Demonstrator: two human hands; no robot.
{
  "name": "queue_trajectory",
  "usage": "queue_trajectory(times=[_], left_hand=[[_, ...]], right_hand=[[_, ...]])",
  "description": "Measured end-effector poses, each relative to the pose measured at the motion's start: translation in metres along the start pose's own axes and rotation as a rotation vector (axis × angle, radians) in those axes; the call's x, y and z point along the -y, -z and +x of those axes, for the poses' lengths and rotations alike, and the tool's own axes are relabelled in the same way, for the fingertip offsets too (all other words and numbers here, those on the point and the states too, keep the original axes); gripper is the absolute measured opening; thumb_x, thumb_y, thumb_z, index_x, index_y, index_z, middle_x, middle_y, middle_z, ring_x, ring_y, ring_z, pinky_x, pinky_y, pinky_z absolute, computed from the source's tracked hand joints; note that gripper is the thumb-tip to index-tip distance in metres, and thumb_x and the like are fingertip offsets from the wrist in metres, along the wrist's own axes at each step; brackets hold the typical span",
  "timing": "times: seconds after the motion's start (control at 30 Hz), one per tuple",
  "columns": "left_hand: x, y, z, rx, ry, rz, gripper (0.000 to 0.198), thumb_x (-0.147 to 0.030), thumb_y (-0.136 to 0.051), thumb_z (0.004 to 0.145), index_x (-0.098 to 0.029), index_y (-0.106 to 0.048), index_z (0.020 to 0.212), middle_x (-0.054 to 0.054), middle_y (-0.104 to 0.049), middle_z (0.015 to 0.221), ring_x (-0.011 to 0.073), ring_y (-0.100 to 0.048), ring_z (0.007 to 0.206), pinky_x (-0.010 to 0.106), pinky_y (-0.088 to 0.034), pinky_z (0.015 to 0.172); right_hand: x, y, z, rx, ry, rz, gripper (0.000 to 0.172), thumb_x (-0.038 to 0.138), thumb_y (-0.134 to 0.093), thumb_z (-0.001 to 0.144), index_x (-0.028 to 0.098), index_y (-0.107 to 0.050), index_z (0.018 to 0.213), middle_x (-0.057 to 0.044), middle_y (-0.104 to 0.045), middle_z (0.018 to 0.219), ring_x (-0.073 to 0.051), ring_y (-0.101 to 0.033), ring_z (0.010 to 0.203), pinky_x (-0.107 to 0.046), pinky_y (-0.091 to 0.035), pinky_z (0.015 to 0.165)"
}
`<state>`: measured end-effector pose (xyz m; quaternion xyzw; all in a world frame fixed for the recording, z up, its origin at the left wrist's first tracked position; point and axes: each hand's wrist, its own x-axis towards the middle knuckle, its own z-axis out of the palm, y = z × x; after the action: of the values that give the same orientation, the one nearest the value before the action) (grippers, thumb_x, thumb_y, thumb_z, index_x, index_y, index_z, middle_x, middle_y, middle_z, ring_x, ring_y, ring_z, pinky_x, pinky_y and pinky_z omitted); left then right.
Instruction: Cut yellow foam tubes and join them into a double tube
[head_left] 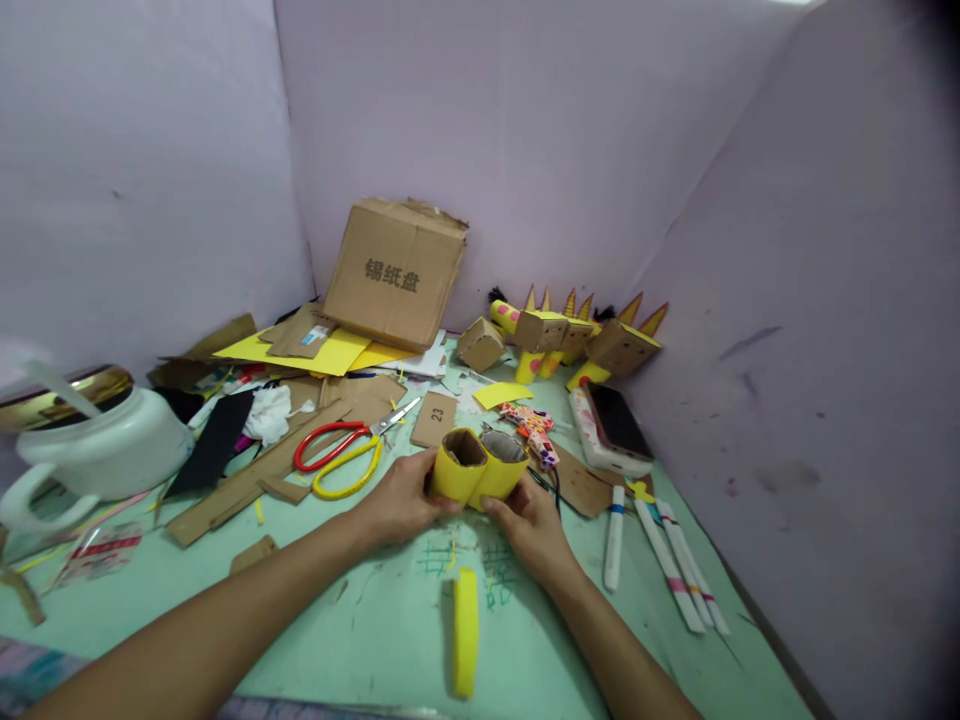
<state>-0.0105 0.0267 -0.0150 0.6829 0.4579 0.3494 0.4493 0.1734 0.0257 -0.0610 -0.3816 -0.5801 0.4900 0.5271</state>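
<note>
Two short cardboard tubes wrapped in yellow paper stand upright side by side in the middle of the table. My left hand (405, 497) closes around the left tube (456, 478), thumb at its lower front. Around the right tube (496, 482) my right hand (529, 520) is closed in the same way, thumb on the front. The tubes touch, and their open tops show brown and greyish insides. A yellow paper strip (466, 632) lies just in front of them. To the left rest scissors (352, 447) with red and yellow handles, blades apart.
Cardboard scraps (255, 460) and a white mug (105, 445) cover the left. A cardboard box (397, 272) leans at the back, near yellow horned paper figures (547, 330). On the right lie a phone (617, 420), several markers (671, 570) and a patterned glue gun (534, 428).
</note>
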Motion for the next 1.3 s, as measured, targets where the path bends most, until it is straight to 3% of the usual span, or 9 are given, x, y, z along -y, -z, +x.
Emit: queue_trajectory(times=[0.43,0.6,0.8,0.97,1.1,1.3], left_hand=[[0.003,-0.001,0.002,-0.013,0.008,0.074,0.033,-0.016,-0.064,0.062,-0.015,-0.059,0.094,0.006,-0.068,0.090,0.0259,-0.062,0.084,0.034,-0.048,0.072],[0.003,-0.001,0.004,-0.010,0.029,0.045,0.040,-0.023,-0.067,0.063,-0.013,-0.056,0.100,0.008,-0.068,0.096,0.0260,-0.062,0.087,0.034,-0.049,0.074],[0.004,-0.004,0.001,0.098,0.027,0.008,0.034,-0.015,-0.067,0.060,-0.016,-0.061,0.093,0.002,-0.069,0.090,0.0232,-0.062,0.084,0.030,-0.049,0.071],[0.006,-0.005,0.002,0.098,0.028,0.028,0.030,-0.015,-0.066,0.060,-0.016,-0.063,0.090,0.001,-0.068,0.087,0.0232,-0.061,0.081,0.030,-0.049,0.068],[0.004,-0.006,-0.003,0.097,0.008,0.028,0.030,-0.019,-0.068,0.061,-0.015,-0.062,0.090,0.003,-0.067,0.086,0.0240,-0.061,0.082,0.030,-0.049,0.068],[-0.008,-0.025,-0.010,0.127,-0.072,-0.103,0.053,-0.023,-0.072,0.061,-0.016,-0.053,0.110,0.006,-0.065,0.107,0.0258,-0.059,0.098,0.035,-0.047,0.084]], right_hand=[[0.001,0.000,-0.002,-0.024,0.011,-0.062,0.034,0.016,-0.066,0.069,0.018,-0.057,0.102,-0.006,-0.066,0.099,-0.023,-0.060,0.089,-0.037,-0.048,0.082],[0.010,0.003,-0.001,-0.035,-0.014,-0.096,0.034,0.017,-0.067,0.068,0.018,-0.059,0.101,-0.005,-0.068,0.099,-0.023,-0.061,0.090,-0.037,-0.049,0.081],[0.008,0.011,-0.008,0.001,-0.104,-0.150,0.033,0.016,-0.071,0.063,0.017,-0.061,0.093,-0.004,-0.069,0.093,-0.024,-0.063,0.086,-0.037,-0.051,0.077],[0.005,0.011,-0.010,0.009,-0.124,-0.173,0.033,0.014,-0.069,0.063,0.017,-0.062,0.095,-0.004,-0.070,0.096,-0.023,-0.063,0.088,-0.036,-0.050,0.079],[0.019,0.009,-0.012,0.012,-0.126,-0.180,0.034,0.012,-0.071,0.061,0.017,-0.062,0.093,-0.004,-0.070,0.093,-0.023,-0.064,0.084,-0.035,-0.051,0.075],[0.049,0.023,-0.039,-0.087,-0.093,-0.254,0.042,0.013,-0.074,0.059,0.019,-0.059,0.098,-0.004,-0.069,0.092,-0.024,-0.064,0.082,-0.036,-0.051,0.073]])
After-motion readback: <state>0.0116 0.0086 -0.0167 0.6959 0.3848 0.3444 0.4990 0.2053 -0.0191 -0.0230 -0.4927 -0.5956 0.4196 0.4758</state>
